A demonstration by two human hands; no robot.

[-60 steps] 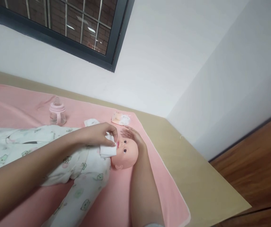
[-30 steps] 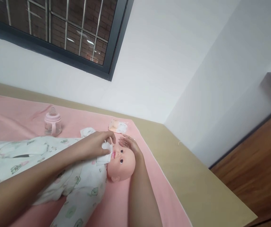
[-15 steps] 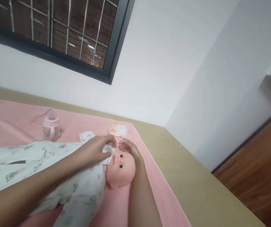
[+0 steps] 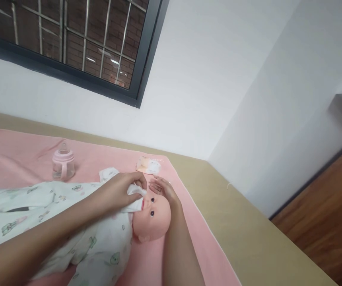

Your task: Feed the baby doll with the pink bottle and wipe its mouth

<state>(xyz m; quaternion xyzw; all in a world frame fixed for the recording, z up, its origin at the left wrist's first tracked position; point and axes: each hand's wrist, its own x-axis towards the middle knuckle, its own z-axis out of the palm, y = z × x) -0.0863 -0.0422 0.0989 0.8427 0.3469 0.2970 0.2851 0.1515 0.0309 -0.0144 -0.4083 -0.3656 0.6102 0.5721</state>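
Note:
A baby doll point(image 4: 154, 224) in a white patterned outfit point(image 4: 105, 232) lies on its back, its head to the right. My left hand point(image 4: 132, 184) reaches over the doll's chest, fingers closed on a white wipe point(image 4: 135, 203). The wipe hangs over the chin and covers most of the mouth. Against the far side of the head rests my right hand point(image 4: 163, 188), its fingers stretched out and holding nothing. The wrist and forearm curve round the top of the head.
A pink-topped baby bottle point(image 4: 63, 163) stands beyond the doll on a pink cloth point(image 4: 24, 153). A small soft packet point(image 4: 148, 165) lies near the cloth's far corner. Beneath is a light wooden surface point(image 4: 215, 198), bordered by a white wall point(image 4: 189, 99) with a barred window point(image 4: 84, 43).
The wipe in my left hand has shifted slightly and covers more of the doll's mouth. My right hand stays by the head. The view has tilted a little.

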